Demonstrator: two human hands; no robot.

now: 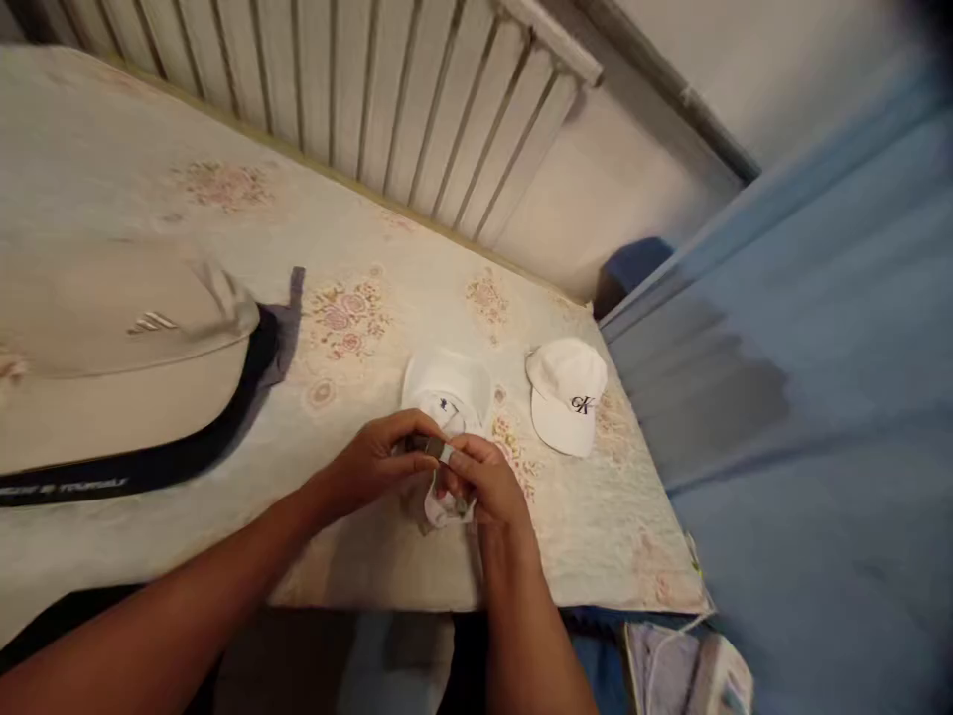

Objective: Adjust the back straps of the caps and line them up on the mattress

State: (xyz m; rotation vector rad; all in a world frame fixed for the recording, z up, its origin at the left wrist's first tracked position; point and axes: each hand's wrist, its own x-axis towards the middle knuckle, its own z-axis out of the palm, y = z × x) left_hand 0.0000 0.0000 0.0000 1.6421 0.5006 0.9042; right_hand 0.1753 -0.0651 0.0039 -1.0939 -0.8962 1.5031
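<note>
In the middle of the head view, a white cap [447, 372] lies on the floral cover with its inside partly showing. Over its near side my two hands meet. My left hand [378, 465] is closed in a pinch on the dark buckle end [432, 446] of a strap. The fingers of my right hand [487, 479] pinch the light part of the same strap [447, 453], close beside the left fingertips. Below them hangs a pale loop [439, 511], partly hidden by the right fingers. To the right rests a second white cap [564, 392] with dark "CK" lettering.
A large beige bag [126, 387] with dark trim lies at the left. White slats [357, 94] line the far edge of the floral cover [387, 258]. A blue curtain [804, 397] hangs at the right, and packaged items [685, 665] sit at the lower right.
</note>
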